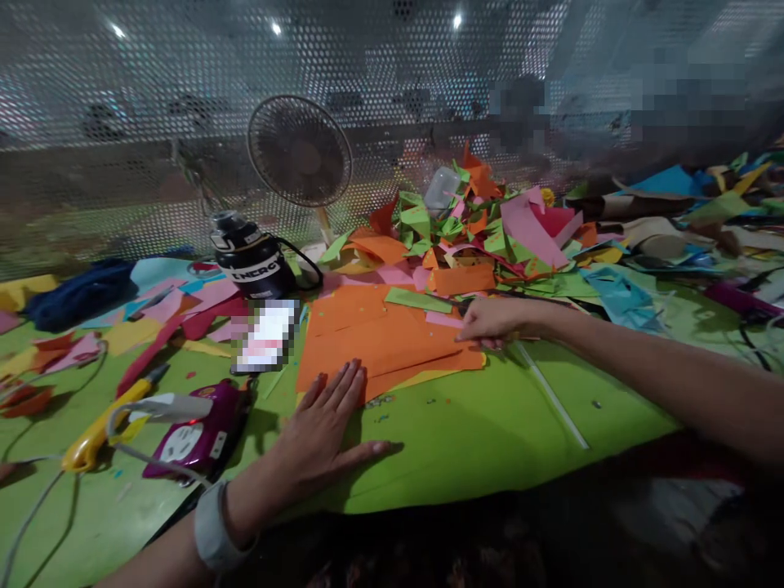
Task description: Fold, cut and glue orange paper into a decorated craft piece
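Orange paper sheets [373,347] lie stacked at the middle of the green-covered table [478,449], and we note the edge of a yellow sheet [432,375] showing beneath them. We find the left hand [327,416] open and flat, its fingers spread over the near-left edge of the stack and its thumb pointing right; a grey wristband [214,527] circles that wrist. We observe the right hand [490,320] at the stack's right end, fingers curled closed; we cannot tell what, if anything, they grip. A green paper strip [416,300] and a pink slip [442,319] lie on the stack, near the right hand.

Near that hand, a thin pale strip [554,398] lies slantwise on the table. To the left, we record a phone [268,335], a purple socket block [184,441] with a white plug [177,406], and a yellow-handled tool [107,425]. Behind stand a dark bottle [251,261] lettered "ENERGY" and a round fan [300,151]. Beyond the stack, we see heaped paper scraps [478,237].
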`<state>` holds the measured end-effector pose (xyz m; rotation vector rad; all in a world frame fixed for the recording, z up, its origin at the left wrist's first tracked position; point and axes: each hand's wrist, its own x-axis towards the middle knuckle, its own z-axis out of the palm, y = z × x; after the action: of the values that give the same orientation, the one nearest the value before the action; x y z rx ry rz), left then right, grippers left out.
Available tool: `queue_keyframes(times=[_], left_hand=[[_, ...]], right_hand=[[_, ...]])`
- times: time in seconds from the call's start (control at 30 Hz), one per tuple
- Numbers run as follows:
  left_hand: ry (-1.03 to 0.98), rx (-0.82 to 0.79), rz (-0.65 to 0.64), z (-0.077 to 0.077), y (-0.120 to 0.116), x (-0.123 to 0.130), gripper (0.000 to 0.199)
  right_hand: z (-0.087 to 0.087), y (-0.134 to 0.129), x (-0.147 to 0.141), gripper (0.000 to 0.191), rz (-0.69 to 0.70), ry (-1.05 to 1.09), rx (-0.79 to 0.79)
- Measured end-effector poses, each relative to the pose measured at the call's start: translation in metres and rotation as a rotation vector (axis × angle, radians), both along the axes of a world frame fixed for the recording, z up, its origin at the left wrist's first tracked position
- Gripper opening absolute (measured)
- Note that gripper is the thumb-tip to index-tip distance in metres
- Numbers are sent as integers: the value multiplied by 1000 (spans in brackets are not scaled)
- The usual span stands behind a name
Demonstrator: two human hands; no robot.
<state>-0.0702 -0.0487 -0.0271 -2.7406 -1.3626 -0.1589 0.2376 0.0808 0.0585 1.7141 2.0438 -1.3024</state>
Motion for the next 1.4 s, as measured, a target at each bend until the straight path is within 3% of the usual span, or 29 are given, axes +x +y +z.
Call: queue_keyframes(times=[0.2, 0.4, 0.53, 0.63, 0.73, 0.87, 0.97, 1.07, 1.27, 1.4], left_hand=[[25, -46, 21, 6, 1, 3, 101], [68, -63, 47, 10, -2, -15, 93], [51, -119, 132, 38, 5, -28, 79], [-99, -92, 365, 67, 23, -11, 55], [-308, -492, 388, 82, 46, 24, 33], [-436, -857, 392, 69, 72, 65, 18], [-405, -960, 431, 54, 84, 74, 19], [-385, -1020, 436, 46, 93, 71, 20], [-408, -1108, 449, 45, 100, 63, 30], [-339, -1055, 485, 44, 102, 57, 45]], right_hand=[[-19, 2, -51, 49, 167, 90, -88], [-36, 6, -57, 52, 189, 34, -151], [-38, 9, -55, 55, 186, 48, -160], [-38, 8, -55, 54, 201, 52, -154], [-36, 5, -57, 49, 202, 43, -143], [-35, 3, -58, 42, 193, 28, -136], [-36, 3, -59, 39, 186, 25, -140], [-36, 5, -58, 40, 191, 34, -146], [-41, 8, -55, 49, 210, 63, -163], [-44, 9, -58, 51, 205, 56, -169]])
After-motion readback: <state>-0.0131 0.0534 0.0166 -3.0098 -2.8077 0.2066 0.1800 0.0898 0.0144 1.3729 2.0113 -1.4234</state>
